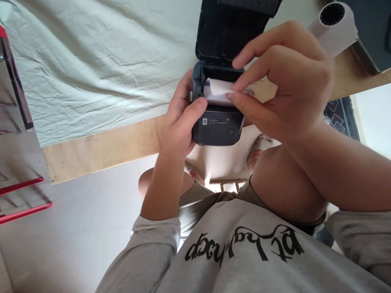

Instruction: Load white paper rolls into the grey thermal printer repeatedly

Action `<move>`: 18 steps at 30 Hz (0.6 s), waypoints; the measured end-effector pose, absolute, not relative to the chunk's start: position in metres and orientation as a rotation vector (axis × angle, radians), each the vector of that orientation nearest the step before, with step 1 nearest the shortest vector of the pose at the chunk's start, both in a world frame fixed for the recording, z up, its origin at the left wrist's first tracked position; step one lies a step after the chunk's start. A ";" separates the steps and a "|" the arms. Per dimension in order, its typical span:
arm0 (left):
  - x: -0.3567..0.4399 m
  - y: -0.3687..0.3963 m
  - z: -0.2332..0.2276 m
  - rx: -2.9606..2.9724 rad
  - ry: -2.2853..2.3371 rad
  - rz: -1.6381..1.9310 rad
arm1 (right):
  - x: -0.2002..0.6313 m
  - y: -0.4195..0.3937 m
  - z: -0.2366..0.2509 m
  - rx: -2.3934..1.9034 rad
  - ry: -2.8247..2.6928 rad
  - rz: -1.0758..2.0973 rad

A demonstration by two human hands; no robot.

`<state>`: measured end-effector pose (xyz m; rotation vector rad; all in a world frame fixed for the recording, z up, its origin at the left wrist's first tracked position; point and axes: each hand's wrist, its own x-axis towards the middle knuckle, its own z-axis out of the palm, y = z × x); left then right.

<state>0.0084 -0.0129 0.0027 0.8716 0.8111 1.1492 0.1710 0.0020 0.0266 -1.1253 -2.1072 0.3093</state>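
Note:
A small black receipt printer (218,130) is held up over the table's front edge, its black lid (232,30) swung up. My left hand (182,118) wraps round the printer's left side, thumb on the top near the paper slot. Inside the printer's bay lies a white paper roll (216,97). With thumb and forefinger, my right hand (281,77) pinches the loose end of that paper, which curls up. The other fingers are bent near the lid's hinge. How much of the roll sits deeper in the bay is hidden.
A pale green cloth (100,69) covers much of the wooden table (104,142). At the back right a white paper roll with a dark core (336,28) stands beside a dark tray-like object (372,36). A red-edged rack (24,187) is at the left.

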 end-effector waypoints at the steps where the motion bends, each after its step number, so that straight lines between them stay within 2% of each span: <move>1: 0.008 -0.013 0.002 0.874 0.806 1.165 | 0.171 0.001 0.027 -1.097 -2.119 0.292; 7: 0.004 -0.012 -0.004 0.920 0.764 1.181 | 0.174 -0.001 0.022 -1.020 -2.374 0.283; 13: 0.004 -0.009 -0.006 0.979 0.819 1.143 | 0.179 0.002 0.019 -0.953 -2.385 0.310; 16: 0.004 -0.010 -0.003 0.990 0.857 1.108 | 0.183 0.001 0.024 -0.910 -2.224 0.304; 18: 0.004 -0.011 -0.002 1.011 0.861 1.089 | 0.185 0.000 0.028 -1.032 -1.943 0.501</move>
